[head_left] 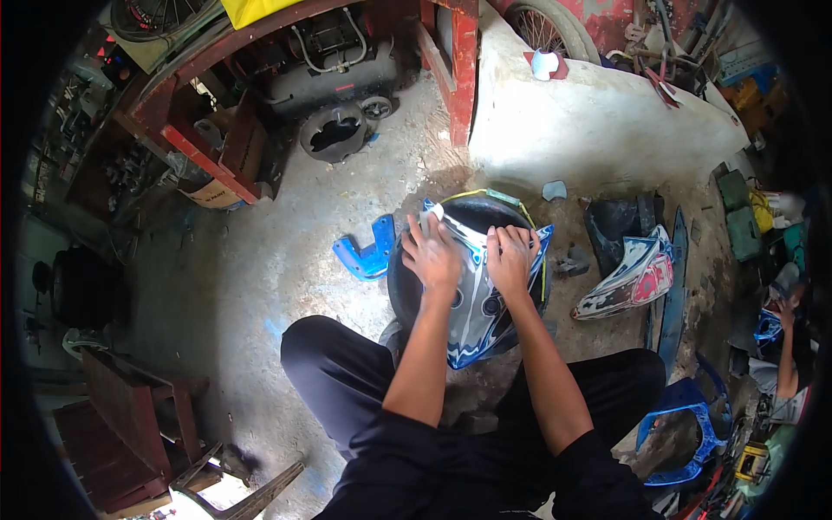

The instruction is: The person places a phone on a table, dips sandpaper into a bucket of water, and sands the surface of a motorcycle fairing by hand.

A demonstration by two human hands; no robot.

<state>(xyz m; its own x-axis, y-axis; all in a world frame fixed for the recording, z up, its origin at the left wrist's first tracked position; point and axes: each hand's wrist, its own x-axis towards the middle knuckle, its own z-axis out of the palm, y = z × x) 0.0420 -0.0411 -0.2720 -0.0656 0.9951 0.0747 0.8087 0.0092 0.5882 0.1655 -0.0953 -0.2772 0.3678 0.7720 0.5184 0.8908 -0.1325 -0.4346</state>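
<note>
A motorcycle body panel [474,303], patched in blue, white and grey, lies tilted over a round black tub [407,299] between my knees. My left hand [433,256] is on the panel's upper left edge, fingers somewhat apart and gripping near a white patch. On the upper right edge, my right hand [511,256] has its fingers bent over the rim, close to the pointed blue corner. The undersides of both hands' fingers are hidden. A yellow strip [526,210] with a pale green piece runs along the tub's far rim.
Left of the tub lies a blue plastic part [368,251]. To the right are a white-and-red panel [637,277] and a blue frame piece [693,433]. A wooden bench [130,425] stands at lower left. Another person's hand [787,312] is at far right.
</note>
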